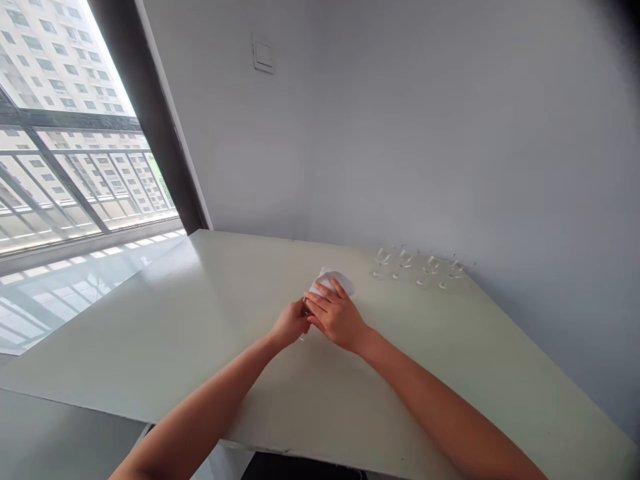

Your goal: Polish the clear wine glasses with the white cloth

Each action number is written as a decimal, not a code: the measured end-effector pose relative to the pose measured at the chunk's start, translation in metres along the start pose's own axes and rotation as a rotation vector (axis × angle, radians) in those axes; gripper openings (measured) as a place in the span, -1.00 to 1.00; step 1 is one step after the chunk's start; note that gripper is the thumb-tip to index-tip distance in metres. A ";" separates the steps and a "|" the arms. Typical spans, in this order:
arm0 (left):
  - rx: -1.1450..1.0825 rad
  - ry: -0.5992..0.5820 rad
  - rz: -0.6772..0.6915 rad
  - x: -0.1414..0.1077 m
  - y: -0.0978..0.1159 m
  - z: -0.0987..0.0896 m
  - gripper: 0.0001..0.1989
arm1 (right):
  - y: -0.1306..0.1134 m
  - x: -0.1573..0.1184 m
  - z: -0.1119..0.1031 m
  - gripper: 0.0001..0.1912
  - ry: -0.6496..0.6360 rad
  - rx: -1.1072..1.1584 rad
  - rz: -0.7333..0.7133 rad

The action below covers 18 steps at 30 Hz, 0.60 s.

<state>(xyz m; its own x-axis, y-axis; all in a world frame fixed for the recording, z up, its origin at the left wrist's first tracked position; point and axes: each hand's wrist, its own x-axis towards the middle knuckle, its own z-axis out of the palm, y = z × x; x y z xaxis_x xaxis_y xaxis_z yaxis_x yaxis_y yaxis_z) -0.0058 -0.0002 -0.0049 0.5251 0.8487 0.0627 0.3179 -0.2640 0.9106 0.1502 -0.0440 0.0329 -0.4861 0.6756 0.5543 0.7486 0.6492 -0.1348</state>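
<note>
Over the middle of the table, my left hand (291, 323) is closed around a clear glass (301, 338). Only a small shiny edge of that glass shows below the fingers; the rest is hidden. My right hand (336, 315) presses a white cloth (341, 281), perhaps paper, against it, with the fingers laid over the cloth. Both hands touch each other at the fingertips. To the right, near the wall, several clear stemmed glasses (381, 259) stand upright in a row.
The pale table (200, 333) reaches back to a grey wall (425, 133) and narrows to its right edge. A wall switch (263, 56) is above. At the left is a large window (60, 167) with a railing outside. Something dark (300, 467) lies below the table's front edge.
</note>
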 end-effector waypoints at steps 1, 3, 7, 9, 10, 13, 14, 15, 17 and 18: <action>0.076 0.015 0.049 -0.002 -0.001 0.000 -0.88 | 0.002 0.000 0.005 -0.69 -0.019 -0.027 -0.017; 0.245 0.072 0.179 -0.006 -0.003 -0.002 -0.89 | 0.011 -0.002 0.011 -0.69 -0.008 0.027 0.052; 0.513 0.115 0.350 -0.008 -0.009 -0.003 -0.71 | 0.029 -0.002 0.011 -0.58 0.073 0.510 0.493; 0.552 0.139 0.341 -0.006 -0.009 0.000 -0.65 | 0.033 0.000 0.009 -0.44 0.071 0.826 0.717; 0.544 0.163 0.323 -0.006 -0.009 0.003 -0.64 | 0.033 0.001 0.009 -0.36 0.062 0.963 0.792; 0.451 0.257 0.236 -0.002 -0.007 0.014 -0.65 | 0.026 0.006 0.017 -0.21 0.118 1.198 0.839; 0.429 0.286 0.205 -0.001 -0.007 0.018 -0.66 | 0.023 0.009 0.023 -0.19 0.162 1.208 0.811; 0.424 0.314 0.178 0.000 -0.007 0.020 -0.67 | 0.019 0.012 0.030 -0.18 0.205 1.197 0.779; 0.488 0.367 0.148 0.002 -0.008 0.020 -0.67 | 0.012 0.017 0.045 -0.15 0.253 1.151 0.729; 0.551 0.387 0.152 0.003 -0.010 0.018 -0.67 | 0.009 0.020 0.050 -0.13 0.253 1.120 0.712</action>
<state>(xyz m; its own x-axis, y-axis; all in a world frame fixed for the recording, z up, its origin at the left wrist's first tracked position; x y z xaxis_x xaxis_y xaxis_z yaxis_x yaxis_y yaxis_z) 0.0071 -0.0032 -0.0208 0.3089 0.8594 0.4074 0.6718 -0.5004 0.5462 0.1243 -0.0077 0.0012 0.0374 0.9785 0.2028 -0.0247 0.2038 -0.9787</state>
